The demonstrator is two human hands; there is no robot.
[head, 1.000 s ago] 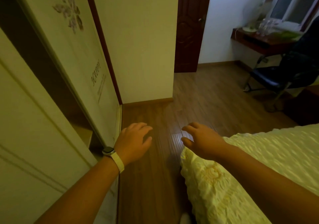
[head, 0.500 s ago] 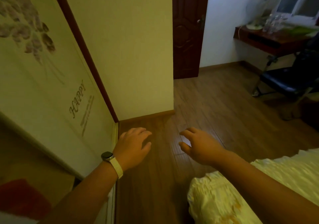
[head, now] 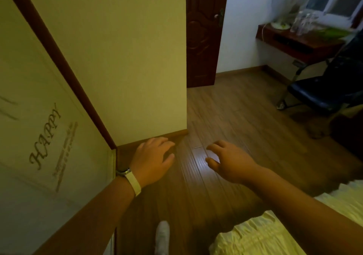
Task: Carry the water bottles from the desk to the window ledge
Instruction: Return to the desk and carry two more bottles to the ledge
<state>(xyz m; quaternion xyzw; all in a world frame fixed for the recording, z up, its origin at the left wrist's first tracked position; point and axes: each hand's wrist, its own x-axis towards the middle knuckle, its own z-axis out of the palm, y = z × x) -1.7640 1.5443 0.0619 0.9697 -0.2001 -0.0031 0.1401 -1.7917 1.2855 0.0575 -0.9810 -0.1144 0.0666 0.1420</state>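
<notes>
Several clear water bottles [head: 302, 23] stand on a dark red desk [head: 306, 45] at the far right, under the window ledge [head: 334, 19]. My left hand [head: 152, 159], with a white watch band at the wrist, hovers over the wooden floor, its fingers relaxed and holding nothing. My right hand [head: 229, 161] floats beside it, fingers loosely spread and also empty. Both hands are far from the bottles.
A cream wardrobe door [head: 45, 133] printed with "HAPPY" fills the left. A wall corner [head: 185, 77] juts ahead, with a dark wooden door [head: 204, 36] behind it. A black chair [head: 322, 91] stands before the desk. A yellow bed cover [head: 255, 235] lies lower right.
The view has advanced along the wardrobe toward the desk; the bed has slid down out of the frame and the desk looks nearer. Both hands stay empty in front of me.
</notes>
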